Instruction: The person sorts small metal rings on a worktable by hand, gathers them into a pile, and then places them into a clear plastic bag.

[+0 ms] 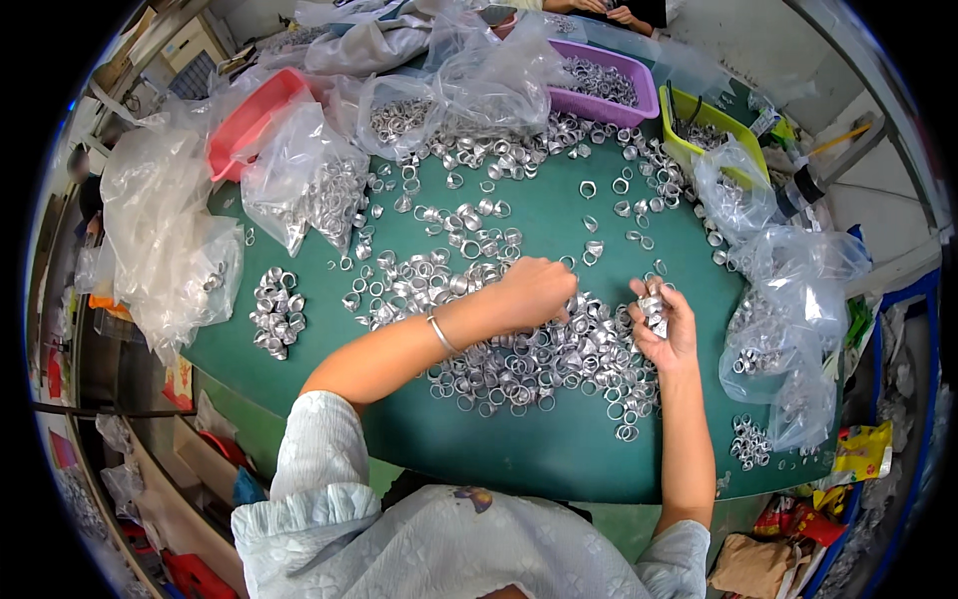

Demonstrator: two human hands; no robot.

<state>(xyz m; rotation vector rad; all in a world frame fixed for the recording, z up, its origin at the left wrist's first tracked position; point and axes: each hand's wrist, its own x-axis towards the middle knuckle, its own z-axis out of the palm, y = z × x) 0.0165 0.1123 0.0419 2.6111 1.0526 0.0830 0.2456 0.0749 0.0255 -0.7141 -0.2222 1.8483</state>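
Left grip: curled over ring pile, cannot tell if grasping
Right grip: grasping several silvery rings

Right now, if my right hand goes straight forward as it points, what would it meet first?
Probably the loose silver rings just beyond your right hand, though it may pass above them; its height is unclear.

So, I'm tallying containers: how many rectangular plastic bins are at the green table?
3 plainly visible: red bin, back left; purple bin, back; lime-green bin, right of it. Clear plastic bags may hide others.
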